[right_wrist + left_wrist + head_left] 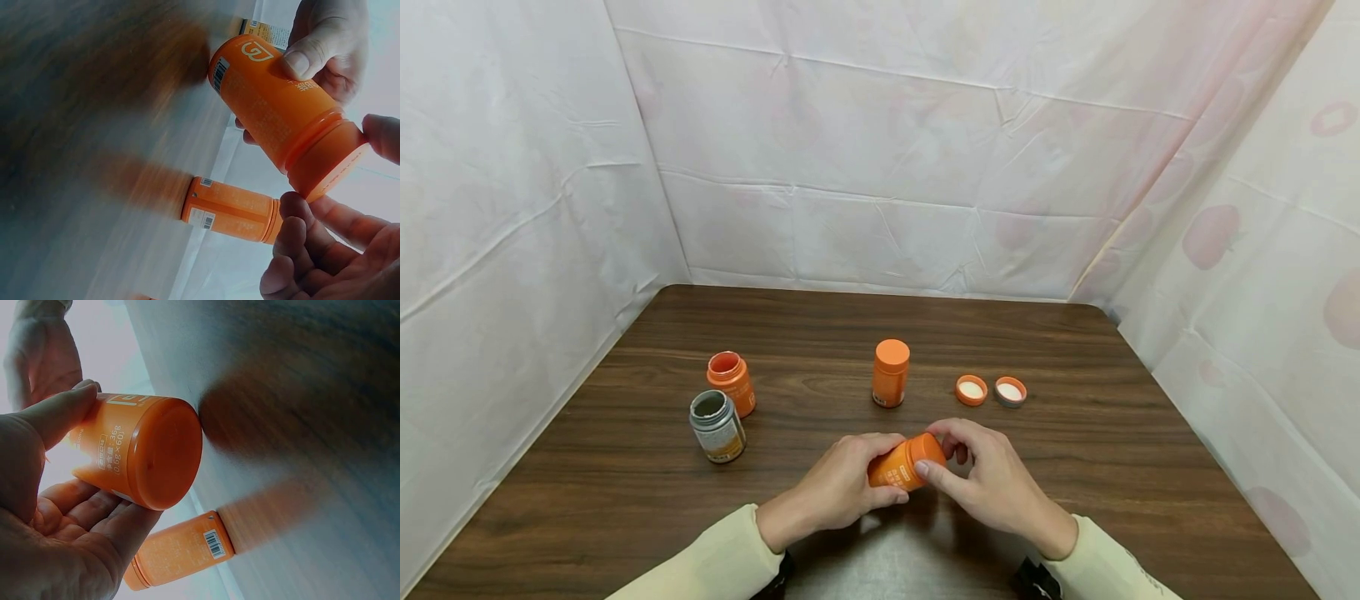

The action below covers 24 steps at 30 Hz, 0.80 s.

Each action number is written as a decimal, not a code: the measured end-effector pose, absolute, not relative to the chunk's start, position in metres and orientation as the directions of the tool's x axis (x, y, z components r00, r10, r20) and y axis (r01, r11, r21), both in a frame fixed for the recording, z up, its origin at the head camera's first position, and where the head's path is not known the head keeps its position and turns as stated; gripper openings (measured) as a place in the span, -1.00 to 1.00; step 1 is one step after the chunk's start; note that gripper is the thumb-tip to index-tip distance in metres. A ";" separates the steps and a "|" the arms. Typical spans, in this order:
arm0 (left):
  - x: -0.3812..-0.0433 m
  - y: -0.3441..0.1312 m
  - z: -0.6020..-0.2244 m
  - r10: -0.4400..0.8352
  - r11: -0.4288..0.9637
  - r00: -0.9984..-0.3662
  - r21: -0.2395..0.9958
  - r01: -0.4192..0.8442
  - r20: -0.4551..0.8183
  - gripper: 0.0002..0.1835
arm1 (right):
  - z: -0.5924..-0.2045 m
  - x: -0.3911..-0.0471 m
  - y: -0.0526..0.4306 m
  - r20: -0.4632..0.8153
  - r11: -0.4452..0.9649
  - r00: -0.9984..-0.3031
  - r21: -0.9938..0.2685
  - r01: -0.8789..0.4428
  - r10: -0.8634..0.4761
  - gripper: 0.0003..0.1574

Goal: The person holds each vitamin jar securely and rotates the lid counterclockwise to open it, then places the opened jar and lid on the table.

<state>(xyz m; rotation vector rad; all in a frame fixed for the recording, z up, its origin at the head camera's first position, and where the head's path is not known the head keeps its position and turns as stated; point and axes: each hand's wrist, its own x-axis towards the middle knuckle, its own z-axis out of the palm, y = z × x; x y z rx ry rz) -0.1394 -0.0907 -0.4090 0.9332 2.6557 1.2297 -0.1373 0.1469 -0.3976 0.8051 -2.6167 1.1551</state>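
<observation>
Nearest you, middle of the table between its left and right edges: your left hand has thumb and fingers wrapped round the body of the orange bottle. Bottle's tilted, lid end toward the right edge. Can't tell if its base rim touches the wood. Your right hand pinches the lid, thumb one side, fingertips the other, palm clear. Lid is on.

My read: you're at the lid-turning step on this one. On or off, can't tell from a still. Next move calls for a firm left grip so the body doesn't spin, plus a right-hand twist with even pressure on the lid rim. Watch for fingertips slipping; the pinch looks light.

Further out, toward the left edge: grey jar, upright, lidless. Just behind it, orange jar, also upright and lidless. Can't tell if they touch.

Beyond your right hand, right of middle: orange cap and grey-sided cap, insides up, side by side, slight gap.

Between jars and caps, toward the far edge: second orange bottle, upright, lid on. Past the far edge: pale sheeting.
</observation>
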 end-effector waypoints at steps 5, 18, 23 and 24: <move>-0.140 -0.091 -0.409 0.553 0.501 -0.815 0.712 0.493 0.175 -0.55 | -0.397 -0.137 0.149 0.387 0.539 -0.815 -0.614 -0.577 -0.432 -0.58; -0.139 -0.090 -0.409 0.553 0.507 -0.813 0.701 0.501 0.182 -0.55 | -0.395 -0.137 0.152 0.463 0.432 -0.715 -0.580 -0.691 -0.523 -0.34; -0.139 -0.090 -0.409 0.550 0.517 -0.815 0.692 0.505 0.184 -0.52 | -0.394 -0.137 0.153 0.481 0.384 -0.676 -0.572 -0.725 -0.558 -0.21; -0.139 -0.090 -0.409 0.550 0.517 -0.815 0.692 0.504 0.184 -0.51 | -0.394 -0.137 0.153 0.486 0.382 -0.669 -0.565 -0.731 -0.562 -0.19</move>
